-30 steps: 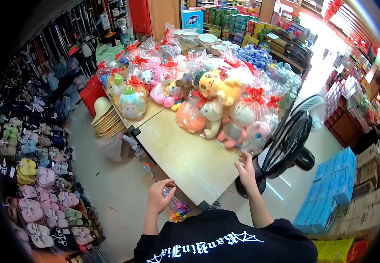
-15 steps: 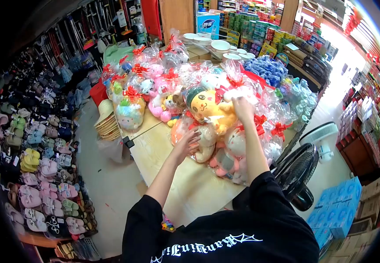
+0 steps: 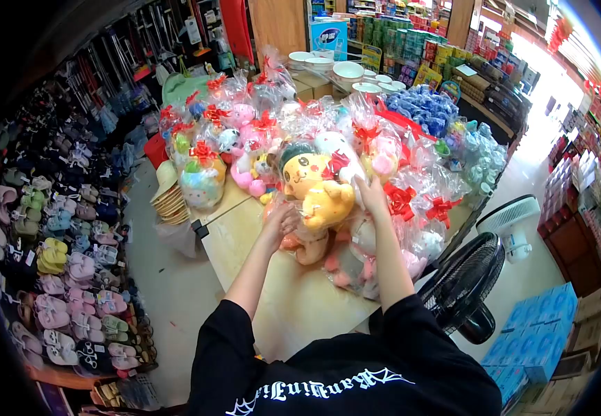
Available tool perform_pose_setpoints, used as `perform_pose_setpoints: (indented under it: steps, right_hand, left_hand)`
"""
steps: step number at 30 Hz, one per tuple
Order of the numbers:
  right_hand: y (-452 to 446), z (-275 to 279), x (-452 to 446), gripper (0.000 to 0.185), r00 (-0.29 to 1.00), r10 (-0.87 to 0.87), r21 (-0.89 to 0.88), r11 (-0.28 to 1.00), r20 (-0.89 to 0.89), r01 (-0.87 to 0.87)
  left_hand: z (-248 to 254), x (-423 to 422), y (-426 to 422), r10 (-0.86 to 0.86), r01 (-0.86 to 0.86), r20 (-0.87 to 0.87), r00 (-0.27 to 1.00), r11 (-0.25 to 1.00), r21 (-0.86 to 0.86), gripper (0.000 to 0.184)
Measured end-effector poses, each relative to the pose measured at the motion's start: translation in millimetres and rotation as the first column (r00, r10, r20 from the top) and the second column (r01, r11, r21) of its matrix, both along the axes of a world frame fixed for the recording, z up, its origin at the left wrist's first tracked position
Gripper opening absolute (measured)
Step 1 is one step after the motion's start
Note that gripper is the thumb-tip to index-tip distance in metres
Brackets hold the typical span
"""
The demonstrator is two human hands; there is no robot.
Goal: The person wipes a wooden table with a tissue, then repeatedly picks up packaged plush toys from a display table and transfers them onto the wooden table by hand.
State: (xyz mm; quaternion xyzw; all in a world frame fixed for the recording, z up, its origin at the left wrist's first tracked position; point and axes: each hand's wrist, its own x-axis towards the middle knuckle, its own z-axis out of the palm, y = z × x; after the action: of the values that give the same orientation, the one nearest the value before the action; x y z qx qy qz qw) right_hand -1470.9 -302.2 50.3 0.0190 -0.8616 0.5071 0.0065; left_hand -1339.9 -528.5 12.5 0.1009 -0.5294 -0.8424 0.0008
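Observation:
A yellow plush toy [image 3: 321, 191] with a dark green cap leans among the wrapped toys in front of me. Just behind it, on the right, is a white plush toy [image 3: 338, 154] with a red bow. My left hand [image 3: 281, 220] has its fingers curled at the yellow toy's left side, on the clear wrap. On the other side, my right hand [image 3: 371, 194] grips the yellow and white toys' edge, its fingertips partly hidden. Below them sits an orange plush toy [image 3: 311, 248], and a grey and pink wrapped toy [image 3: 352, 262] lies to its right.
More wrapped plush toys with red bows [image 3: 203, 180] crowd the wooden table [image 3: 280, 298]. White plates [image 3: 349, 71] and blue bundles [image 3: 422, 109] stand at the back. A black fan [image 3: 463, 284] is close on my right. Slippers [image 3: 79, 267] fill the left, and straw hats [image 3: 167, 194] are stacked beside the table.
My right hand has moved down and left from the white toy's top to its side. The yellow and white toys have shifted left and turned more upright. My left hand has moved slightly left and its fingers have closed.

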Motion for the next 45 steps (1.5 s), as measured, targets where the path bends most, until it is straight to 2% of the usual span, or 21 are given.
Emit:
perform_pose_setpoints:
  steps: [3,4,5,7,8,9,13,14,17,19,21,22,23,24,25,26,28,29,33,37,45]
  right_hand:
    - [-4.8,-37.3,-62.5,0.08,0.973,0.227,-0.307,0.923,-0.048,-0.231]
    - [-4.8,-46.8,-76.5,0.082,0.963,0.257,-0.319,0.922,0.077,-0.221]
    - [-4.5,-58.4,-92.2,0.084,0.938,0.283,-0.323,0.923,0.201,-0.209]
    - [-8.9,-29.4,-72.7,0.086,0.946,0.268,-0.292,0.933,0.182,-0.208]
    - [-11.6,-21.8,-68.1,0.087,0.949,0.262,-0.282,0.937,0.173,-0.208]
    - [-14.9,-16.9,-66.6,0.088,0.953,0.263,-0.263,0.94,0.152,-0.218]
    - [-21.8,32.6,-9.1,0.086,0.988,0.116,-0.107,0.986,-0.106,-0.127]
    - [-19.2,61.8,20.9,0.079,0.974,0.172,-0.2,0.959,-0.146,-0.199]
    - [-12.5,67.6,65.8,0.069,0.92,0.08,-0.232,0.956,-0.384,-0.18]
    - [2.8,78.9,114.1,0.07,0.899,0.137,-0.274,0.924,-0.415,-0.267]
    - [7.9,66.3,160.9,0.075,0.881,0.179,-0.353,0.867,-0.439,-0.352]
    - [6.5,53.9,182.1,0.079,0.887,0.147,-0.397,0.854,-0.438,-0.337]
    - [8.6,24.3,194.0,0.086,0.917,0.388,-0.672,0.656,-0.092,-0.344]
    - [6.6,-11.2,205.8,0.065,0.885,0.462,-0.66,0.648,-0.055,-0.38]
    - [10.7,-7.3,244.2,0.069,0.857,0.514,-0.522,0.74,0.031,-0.424]
    - [10.7,-40.0,268.2,0.074,0.856,0.515,-0.396,0.795,0.041,-0.459]
    - [9.8,-48.1,342.4,0.078,0.824,0.524,-0.694,0.676,0.216,-0.248]
    - [13.5,-40.0,373.8,0.078,0.75,0.539,-0.652,0.733,0.384,-0.193]
    - [-10.3,-93.2,489.6,0.081,0.848,0.356,-0.688,0.725,0.392,0.013]
    - [-37.0,-90.3,568.8,0.082,0.884,0.198,-0.643,0.754,0.423,0.139]
    - [-30.1,-47.1,631.7,0.083,0.961,0.089,-0.548,0.833,0.262,0.072]
  left_hand:
    - [5.2,-15.2,2.3,-0.063,0.064,-0.01,0.998,0.98,0.191,0.027]
    - [-2.0,-25.0,-3.5,-0.061,0.063,-0.013,0.998,0.98,0.187,0.027]
    - [-17.5,-39.3,-12.4,-0.303,0.368,-0.237,0.923,0.874,0.316,0.027]
    - [-1.6,-39.2,-6.7,-0.471,0.652,-0.478,0.741,0.673,0.349,0.027]
    - [36.9,-23.3,19.8,-0.22,0.24,-0.174,0.96,0.964,0.109,0.029]
    - [60.2,-15.6,33.9,0.187,-0.176,0.019,0.982,0.949,-0.264,0.032]
    - [76.8,-11.3,16.0,0.136,-0.152,-0.227,0.964,0.987,-0.053,0.052]
    - [89.2,-2.2,17.7,0.173,-0.185,-0.269,0.947,0.983,-0.017,0.049]
    - [107.0,37.9,3.0,0.154,-0.249,-0.414,0.897,0.951,-0.184,0.055]
    - [105.9,79.2,-13.0,0.087,-0.186,-0.508,0.857,0.972,-0.147,0.061]
    - [75.4,121.7,-30.4,0.178,-0.113,-0.45,0.875,0.979,0.168,0.063]
    - [66.5,143.3,-29.3,0.193,-0.154,-0.348,0.917,0.979,0.136,0.063]
    - [55.3,168.7,-29.3,0.206,-0.187,-0.242,0.948,0.977,0.099,0.065]
    - [9.7,185.7,-55.1,-0.039,0.04,-0.147,0.988,0.999,0.004,0.06]
    - [-26.6,219.8,-70.9,-0.142,0.15,0.059,0.988,0.979,-0.141,0.058]
    - [-63.4,248.1,-72.7,-0.046,0.059,0.119,0.992,0.993,-0.102,0.059]
    - [-46.6,305.9,-52.4,-0.037,0.017,0.173,0.984,0.994,0.112,0.042]
    - [-48.3,332.5,-52.5,-0.068,0.057,0.17,0.983,0.996,0.067,0.044]
    - [-67.5,407.7,-77.2,-0.167,0.159,0.319,0.933,0.986,0.051,0.066]
    - [-66.8,448.6,-106.6,-0.293,0.279,0.239,0.926,0.956,0.094,0.066]
    - [-36.0,460.8,-101.9,-0.466,0.458,0.17,0.868,0.885,0.089,0.065]
